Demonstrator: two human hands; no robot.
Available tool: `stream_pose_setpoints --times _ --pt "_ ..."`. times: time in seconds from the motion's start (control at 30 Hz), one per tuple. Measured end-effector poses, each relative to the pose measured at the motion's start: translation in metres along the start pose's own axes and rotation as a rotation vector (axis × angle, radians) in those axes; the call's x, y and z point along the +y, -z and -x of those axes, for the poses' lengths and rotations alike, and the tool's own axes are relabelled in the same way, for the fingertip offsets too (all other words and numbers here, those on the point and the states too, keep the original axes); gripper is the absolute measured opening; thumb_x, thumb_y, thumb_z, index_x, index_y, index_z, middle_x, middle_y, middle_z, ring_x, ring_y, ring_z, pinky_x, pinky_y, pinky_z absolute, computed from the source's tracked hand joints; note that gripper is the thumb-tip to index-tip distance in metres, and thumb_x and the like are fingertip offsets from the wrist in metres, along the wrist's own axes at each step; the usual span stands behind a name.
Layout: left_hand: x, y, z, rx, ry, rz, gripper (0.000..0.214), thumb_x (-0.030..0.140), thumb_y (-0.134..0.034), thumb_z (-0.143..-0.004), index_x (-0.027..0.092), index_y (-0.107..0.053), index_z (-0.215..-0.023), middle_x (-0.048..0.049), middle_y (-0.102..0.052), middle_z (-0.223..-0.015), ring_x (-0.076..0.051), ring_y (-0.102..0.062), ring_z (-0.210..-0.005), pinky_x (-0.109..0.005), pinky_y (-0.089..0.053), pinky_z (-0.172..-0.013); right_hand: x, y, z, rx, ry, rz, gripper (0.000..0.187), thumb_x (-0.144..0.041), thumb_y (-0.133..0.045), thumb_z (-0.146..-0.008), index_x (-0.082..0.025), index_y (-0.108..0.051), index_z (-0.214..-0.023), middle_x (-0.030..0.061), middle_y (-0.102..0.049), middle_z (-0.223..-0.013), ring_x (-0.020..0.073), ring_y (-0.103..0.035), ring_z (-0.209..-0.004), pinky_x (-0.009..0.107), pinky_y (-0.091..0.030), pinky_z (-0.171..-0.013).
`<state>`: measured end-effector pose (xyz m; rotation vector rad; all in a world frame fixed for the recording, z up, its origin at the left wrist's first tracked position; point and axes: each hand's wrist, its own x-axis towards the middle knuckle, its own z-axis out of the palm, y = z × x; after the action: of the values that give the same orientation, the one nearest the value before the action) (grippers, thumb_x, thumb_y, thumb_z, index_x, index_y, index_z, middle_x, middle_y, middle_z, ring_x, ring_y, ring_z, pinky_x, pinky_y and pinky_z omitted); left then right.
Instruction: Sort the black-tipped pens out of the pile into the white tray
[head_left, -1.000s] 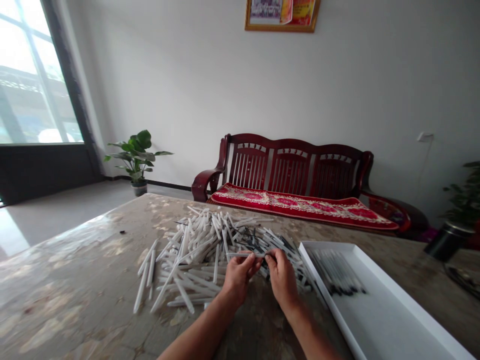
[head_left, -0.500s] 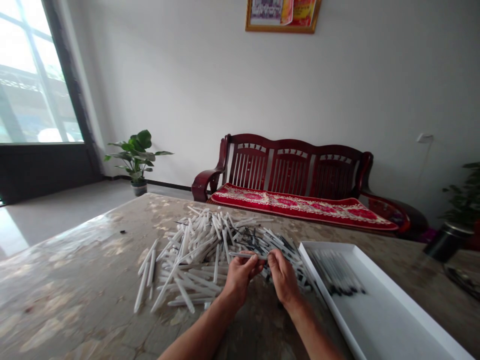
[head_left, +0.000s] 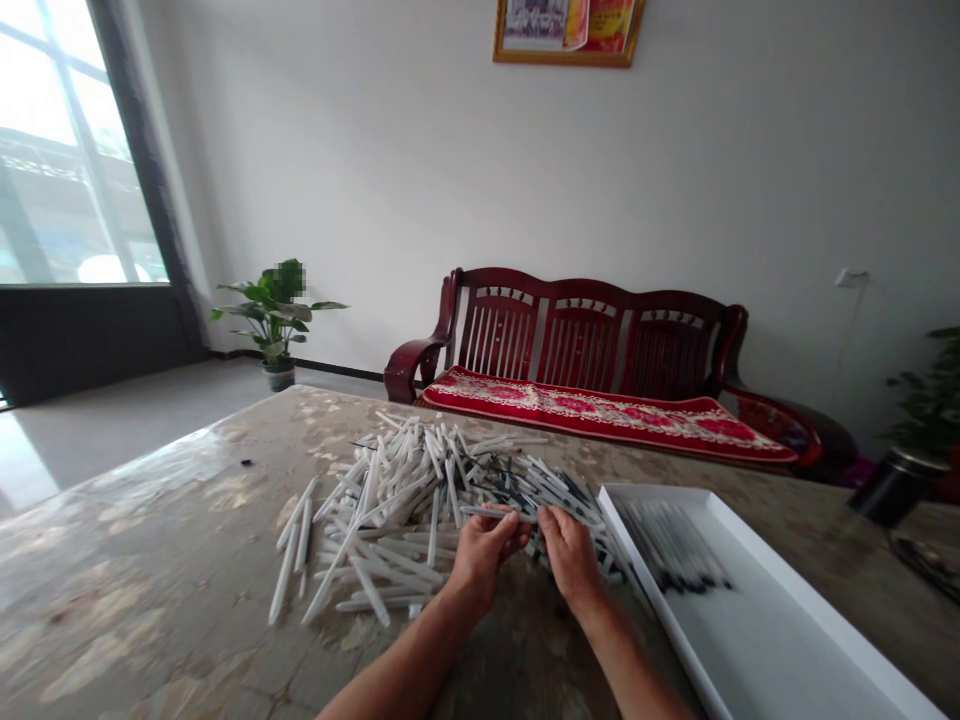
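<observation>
Nearest, 2 bare forearms reach up from the lower edge and meet over the bench (head_left: 150, 560). The left hand (head_left: 480, 555) is pinched shut on a thin white pen (head_left: 480, 511), fingers curled under and thumb on top. The right hand (head_left: 571, 548) is closed on the other end of the same pen, just beside the left, so the pen lies level between them, right above the near edge of the pile.

That pile of white pens (head_left: 390, 500) spreads loosely across the bench to the left of the hands, with a few dark ones mixed in on its right side. Just right of the hands sits a long white tray (head_left: 757, 640), with a row of dark pens (head_left: 675, 548) lying side by side at its far end.

Beyond the bench stand a dark wooden sofa (head_left: 585, 345) with a red cushion (head_left: 600, 410), a potted plant (head_left: 274, 315) near the window (head_left: 67, 160), and a framed picture (head_left: 566, 30) high on the wall.
</observation>
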<state>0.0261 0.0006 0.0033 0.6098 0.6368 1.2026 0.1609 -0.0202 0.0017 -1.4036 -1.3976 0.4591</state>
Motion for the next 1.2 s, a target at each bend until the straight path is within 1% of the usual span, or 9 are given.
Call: stream_pose_setpoints --times 0.27,0.47,0.6,0.67,0.77,0.87,0.97,1.13,1.2 --pt "-0.001 -0.001 0.001 0.004 -0.012 -0.009 0.038 0.031 -0.092 -0.048 0.012 -0.066 -0.069 -0.0047 -0.073 -0.064 -0.014 -0.068 -0.060 -0.023 -0.055 -0.062 -0.005 -0.001 0.000 -0.023 -0.033 -0.108 0.043 -0.061 -0.053 -0.083 -0.024 -0.055 -0.063 -0.0040 -0.051 -0.053 0.0148 -0.046 -0.053 0.026 -0.033 -0.050" --pt "0.001 -0.007 0.007 -0.055 -0.070 -0.063 0.036 0.030 -0.091 -0.050 0.012 -0.067 -0.070 -0.0050 -0.073 -0.066 -0.016 -0.069 -0.062 -0.025 -0.055 -0.062 -0.015 -0.003 -0.002 -0.017 -0.256 -0.355 0.055 -0.073 -0.051 -0.076 -0.025 -0.044 -0.050 -0.0053 -0.038 -0.040 0.0115 -0.033 -0.036 0.027 -0.024 -0.037" --pt "0.011 -0.006 0.006 -0.157 0.141 -0.093 0.032 0.031 -0.087 -0.060 0.010 -0.071 -0.078 -0.0073 -0.073 -0.071 -0.010 -0.064 -0.054 -0.016 -0.048 -0.050 -0.011 0.008 -0.004 0.004 -0.279 -0.396 0.058 -0.072 -0.048 -0.080 -0.024 -0.040 -0.048 -0.0067 -0.032 -0.037 0.0095 -0.028 -0.034 0.025 -0.021 -0.037" --pt "0.017 -0.003 0.006 -0.208 0.322 -0.099 0.034 0.041 -0.077 -0.073 0.008 -0.071 -0.076 -0.0066 -0.069 -0.063 -0.005 -0.054 -0.041 -0.012 -0.033 -0.035 -0.009 0.013 -0.006 -0.005 -0.240 -0.359 0.058 -0.071 -0.050 -0.079 -0.024 -0.041 -0.047 -0.0063 -0.033 -0.038 0.0096 -0.029 -0.035 0.025 -0.022 -0.038" --pt "0.023 0.002 0.007 -0.345 0.543 -0.094 0.044 0.050 -0.063 -0.083 0.008 -0.069 -0.072 -0.0028 -0.060 -0.050 -0.001 -0.037 -0.030 -0.011 -0.015 -0.030 -0.008 0.016 -0.008 -0.023 -0.149 -0.283 0.055 -0.069 -0.055 -0.077 -0.024 -0.045 -0.046 -0.0046 -0.039 -0.039 0.0113 -0.034 -0.038 0.026 -0.027 -0.040" --pt "0.021 0.006 0.010 -0.417 0.552 -0.119 0.039 0.046 -0.070 -0.079 0.008 -0.069 -0.071 -0.0012 -0.058 -0.049 -0.002 -0.040 -0.032 -0.011 -0.022 -0.032 -0.008 0.017 -0.008 -0.052 -0.113 -0.250 0.050 -0.067 -0.056 -0.078 -0.024 -0.053 -0.051 -0.0027 -0.047 -0.044 0.0140 -0.040 -0.040 0.028 -0.033 -0.044" --pt "0.016 0.008 0.007 -0.337 0.409 -0.102 0.030 0.039 -0.078 -0.072 0.011 -0.068 -0.070 -0.0013 -0.062 -0.054 -0.006 -0.051 -0.039 -0.013 -0.037 -0.036 -0.009 0.019 -0.005 -0.071 -0.071 -0.055 0.039 -0.058 -0.055 -0.083 -0.025 -0.063 -0.064 -0.0009 -0.058 -0.052 0.0172 -0.051 -0.048 0.028 -0.035 -0.050" --pt "0.016 0.007 -0.007 -0.064 0.190 0.047 0.019 0.028 -0.077 -0.076 0.014 -0.065 -0.081 -0.0008 -0.069 -0.067 -0.007 -0.062 -0.048 -0.015 -0.052 -0.048 -0.015 0.023 0.006 -0.202 0.034 0.681 0.007 -0.027 -0.064 -0.078 -0.024 -0.067 -0.073 0.0042 -0.072 -0.078 0.0217 -0.066 -0.073 0.027 -0.035 -0.059" --pt "0.018 0.007 -0.010 0.017 0.143 0.081 0.017 0.022 -0.077 -0.075 0.014 -0.064 -0.082 0.0005 -0.069 -0.069 -0.008 -0.064 -0.051 -0.015 -0.053 -0.049 -0.020 0.020 0.011 -0.258 0.073 0.858 0.008 -0.018 -0.064 -0.075 -0.023 -0.068 -0.079 0.0065 -0.072 -0.085 0.0233 -0.068 -0.080 0.027 -0.036 -0.061"
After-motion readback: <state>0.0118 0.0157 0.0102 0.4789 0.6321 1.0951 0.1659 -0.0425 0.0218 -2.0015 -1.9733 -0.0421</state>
